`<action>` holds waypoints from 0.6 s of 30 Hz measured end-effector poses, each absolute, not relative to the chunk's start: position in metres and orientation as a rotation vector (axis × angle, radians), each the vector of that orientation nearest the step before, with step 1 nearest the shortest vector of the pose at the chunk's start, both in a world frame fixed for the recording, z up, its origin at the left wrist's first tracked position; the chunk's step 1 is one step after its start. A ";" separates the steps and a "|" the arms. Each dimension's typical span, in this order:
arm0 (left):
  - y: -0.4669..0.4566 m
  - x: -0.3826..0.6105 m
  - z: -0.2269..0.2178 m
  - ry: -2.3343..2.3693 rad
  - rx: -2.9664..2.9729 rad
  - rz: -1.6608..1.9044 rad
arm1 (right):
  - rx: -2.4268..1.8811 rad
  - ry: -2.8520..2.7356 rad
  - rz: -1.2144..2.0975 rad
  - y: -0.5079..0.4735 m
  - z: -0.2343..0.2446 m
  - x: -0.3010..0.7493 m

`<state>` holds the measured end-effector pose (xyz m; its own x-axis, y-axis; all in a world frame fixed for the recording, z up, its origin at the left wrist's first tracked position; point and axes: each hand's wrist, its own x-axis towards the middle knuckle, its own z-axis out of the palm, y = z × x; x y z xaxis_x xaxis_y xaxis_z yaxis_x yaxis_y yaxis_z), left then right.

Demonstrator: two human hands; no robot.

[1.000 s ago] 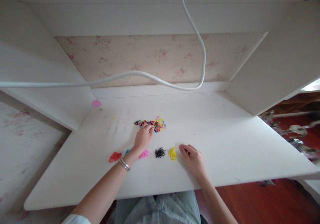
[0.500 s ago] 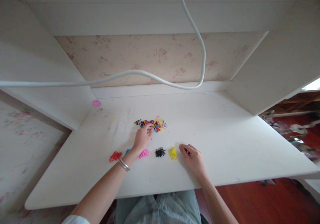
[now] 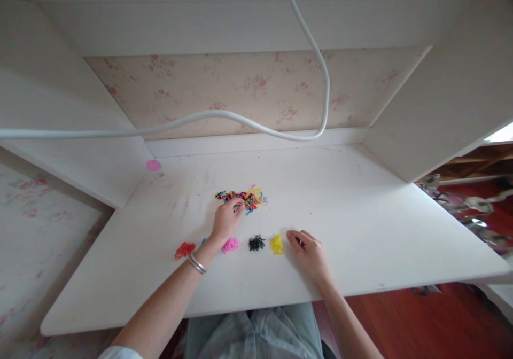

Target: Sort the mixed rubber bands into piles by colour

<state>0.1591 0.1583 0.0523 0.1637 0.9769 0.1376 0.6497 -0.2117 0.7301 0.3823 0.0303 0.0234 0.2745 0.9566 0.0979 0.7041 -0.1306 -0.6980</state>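
A mixed heap of small coloured rubber bands (image 3: 254, 196) lies on the white desk. At its near-left edge, my left hand (image 3: 228, 217) pinches with thumb and forefinger among the bands. Below that wrist, partly covered by it, shows a blue bit of another pile (image 3: 203, 240). Sorted piles run in a row nearer me: red bands (image 3: 185, 250), pink bands (image 3: 230, 245), black bands (image 3: 256, 243) and yellow bands (image 3: 276, 244). Just right of the yellow pile my right hand (image 3: 308, 249) rests on the desk, fingers curled and tips together; whatever they hold is hidden.
A white cable (image 3: 224, 115) hangs across the view above the desk (image 3: 360, 231). White side panels and a flowered back wall (image 3: 256, 89) enclose the desk's far side. A pink spot (image 3: 153, 165) marks the far left corner.
My left hand has shifted very slightly at the heap's edge, its fingertips still pinched there. My right hand and the sorted piles stay put; the view has tilted a touch.
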 end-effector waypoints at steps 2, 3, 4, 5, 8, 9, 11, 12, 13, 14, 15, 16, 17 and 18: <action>0.157 0.155 0.057 1.550 1.923 0.850 | -1.904 -1.495 0.503 0.030 0.023 0.382; 0.156 0.152 0.061 1.557 1.918 0.860 | -1.906 -1.495 0.504 0.030 0.023 0.382; 0.154 0.148 0.065 1.563 1.912 0.869 | -1.910 -1.494 0.506 0.030 0.023 0.383; 0.151 0.142 0.069 1.572 1.905 0.881 | -1.914 -1.494 0.510 0.030 0.023 0.383; 0.136 0.115 0.084 1.647 1.909 0.966 | -1.915 -1.487 0.514 0.029 0.022 0.384; 0.129 0.103 0.088 1.693 1.928 1.011 | -1.912 -1.486 0.515 0.029 0.022 0.384; 0.115 0.078 0.093 1.848 1.948 1.068 | -1.906 -1.486 0.518 0.029 0.022 0.384; 0.107 0.064 0.094 1.934 1.939 1.069 | -1.904 -1.488 0.520 0.029 0.022 0.384; 0.100 0.052 0.093 1.989 1.946 1.068 | -1.903 -1.490 0.526 0.029 0.023 0.383; 0.092 0.040 0.091 2.037 1.955 1.064 | -1.903 -1.489 0.532 0.029 0.024 0.383; 0.084 0.030 0.087 2.079 1.968 1.041 | -1.903 -1.484 0.541 0.029 0.024 0.382; 0.077 0.022 0.082 2.109 1.994 1.016 | -1.902 -1.475 0.556 0.028 0.025 0.382; 0.070 0.015 0.076 2.117 2.039 0.988 | -1.900 -1.459 0.575 0.028 0.024 0.382; 0.064 0.010 0.070 2.114 2.098 0.960 | -1.895 -1.435 0.599 0.028 0.024 0.382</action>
<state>0.0099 0.0641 0.0698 -0.1009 0.9097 0.4028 0.9019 -0.0873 0.4230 0.3823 0.0281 0.0239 0.2873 0.9571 0.0382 0.6464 -0.1643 -0.7451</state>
